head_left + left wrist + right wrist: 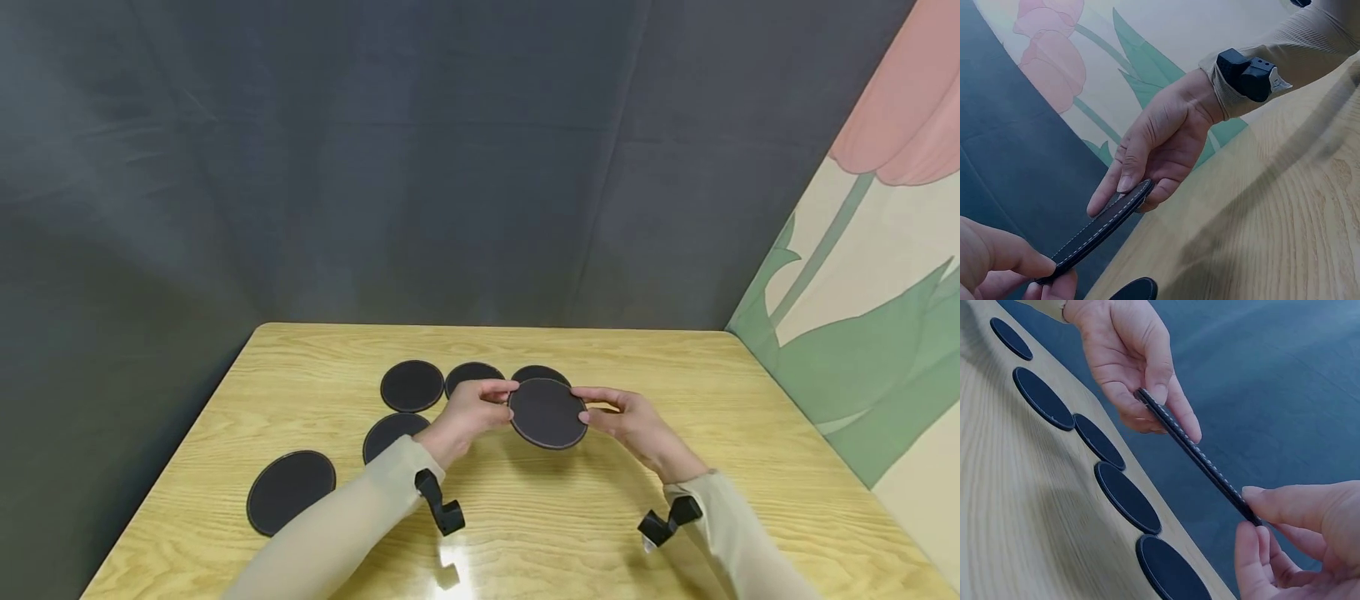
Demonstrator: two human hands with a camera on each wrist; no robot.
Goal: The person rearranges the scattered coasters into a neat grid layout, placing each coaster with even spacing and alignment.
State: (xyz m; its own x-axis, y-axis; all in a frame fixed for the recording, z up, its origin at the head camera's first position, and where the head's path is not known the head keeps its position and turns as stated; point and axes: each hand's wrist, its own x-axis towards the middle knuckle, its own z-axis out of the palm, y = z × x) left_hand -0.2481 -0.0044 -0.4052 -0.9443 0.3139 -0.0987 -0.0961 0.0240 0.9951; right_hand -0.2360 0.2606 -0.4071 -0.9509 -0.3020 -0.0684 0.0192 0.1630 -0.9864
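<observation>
A round black disc [548, 414] with a stitched rim is held above the wooden table between both hands. My left hand [471, 414] pinches its left edge between thumb and fingers; my right hand [637, 429] pinches the right edge. Seen nearly edge-on in the left wrist view, the disc [1100, 230] spans from the left hand [1004, 259] to the right hand [1163, 140]. The right wrist view also shows the disc [1194, 453] as a thin strip, gripped by the left hand [1132, 362] and the right hand [1304, 537].
Several more black discs lie on the wooden table [600, 533]: three in a back row, such as the leftmost one [412, 386], another [393, 435] partly behind the left forearm, and one [291, 492] at front left. A dark curtain [450, 167] hangs behind.
</observation>
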